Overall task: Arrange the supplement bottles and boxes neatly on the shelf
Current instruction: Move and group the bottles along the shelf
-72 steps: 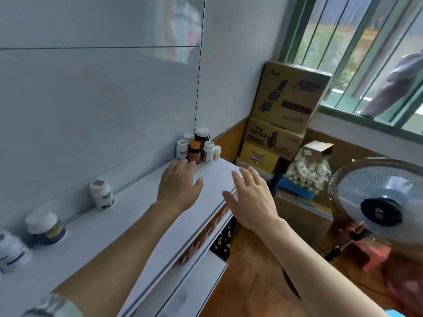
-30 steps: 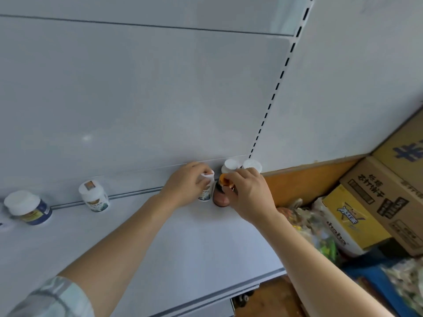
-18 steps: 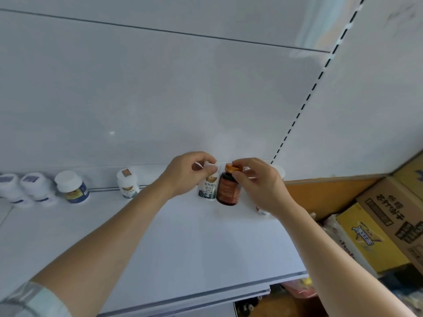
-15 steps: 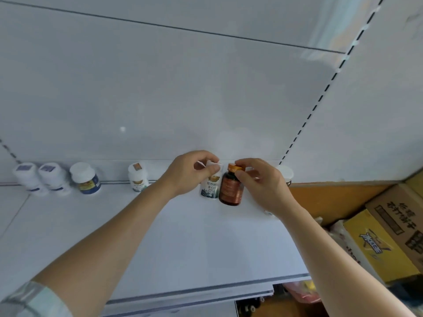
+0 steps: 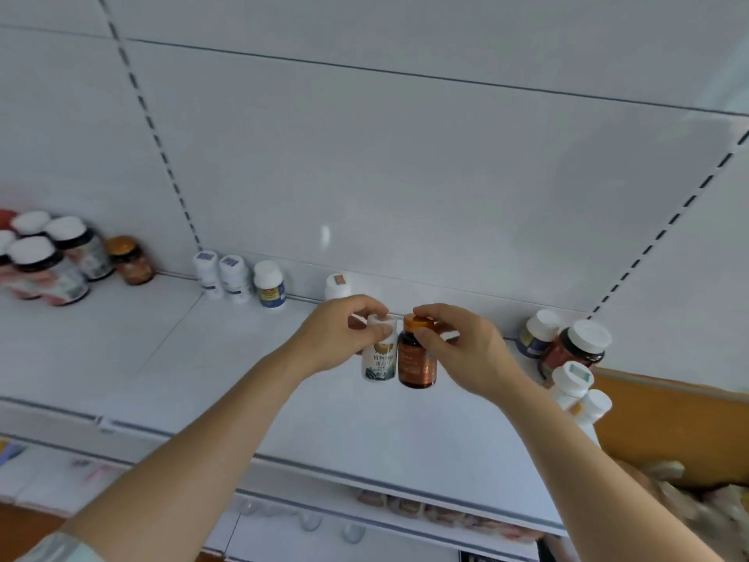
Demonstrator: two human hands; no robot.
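My left hand (image 5: 338, 332) pinches the cap of a small white bottle (image 5: 379, 363) with a printed label. My right hand (image 5: 460, 342) grips the orange cap of an amber bottle (image 5: 416, 365). Both bottles hang side by side, touching, above the middle of the white shelf (image 5: 283, 399). Along the shelf's back stand three white bottles (image 5: 239, 277) and a lone white bottle (image 5: 336, 286), partly behind my left hand. At the right end a cluster of bottles (image 5: 567, 354) stands in the corner.
A group of dark, white-capped jars (image 5: 52, 257) and an amber jar (image 5: 130, 259) stands on the neighbouring shelf section at the far left. A lower shelf (image 5: 405, 509) holds packets. A wooden panel (image 5: 668, 419) lies to the right of the shelf.
Both hands have carried the two bottles leftwards, away from the right corner cluster. The view has swung left, bringing the far-left jars into sight.
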